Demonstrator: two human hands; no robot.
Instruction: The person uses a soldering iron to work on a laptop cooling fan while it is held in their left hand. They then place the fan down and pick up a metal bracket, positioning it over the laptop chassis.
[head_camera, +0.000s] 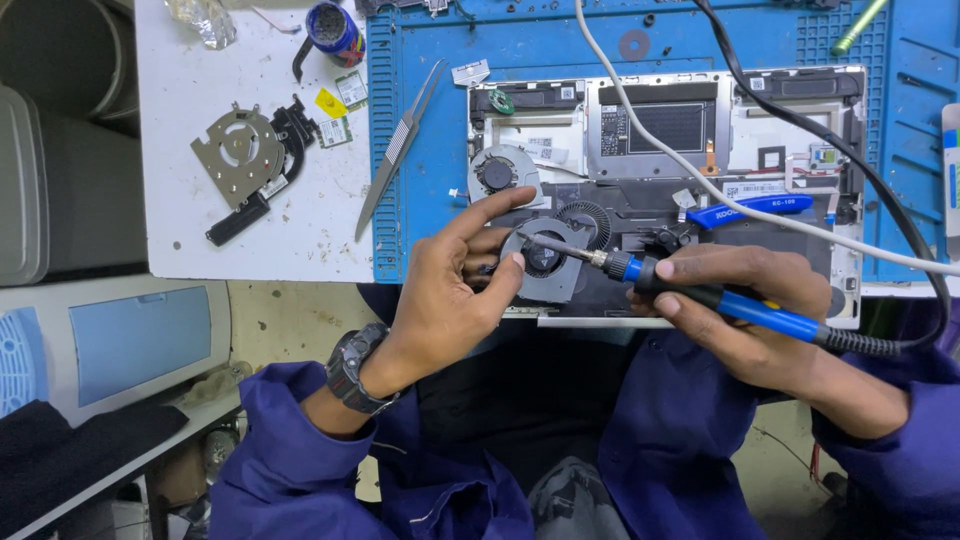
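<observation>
An opened laptop (760, 130) lies underside up on a blue work mat (430, 150). My left hand (455, 285) holds a round cooling fan (548, 262) over the laptop's front edge, forefinger stretched above it and thumb on its hub. My right hand (745, 300) grips a blue-handled soldering iron (700, 295), its metal tip pointing left onto the fan. The iron's black cord (890, 215) loops right and up across the laptop. A second fan (500, 172) sits in the laptop at its left side.
Metal tweezers (398, 150) lie on the mat's left edge. A detached fan plate with heat pipe (245, 160), small circuit cards (340, 115) and a blue roll (333, 30) rest on the white table. A blue-handled tool (750, 208) and a grey cable (660, 150) cross the laptop.
</observation>
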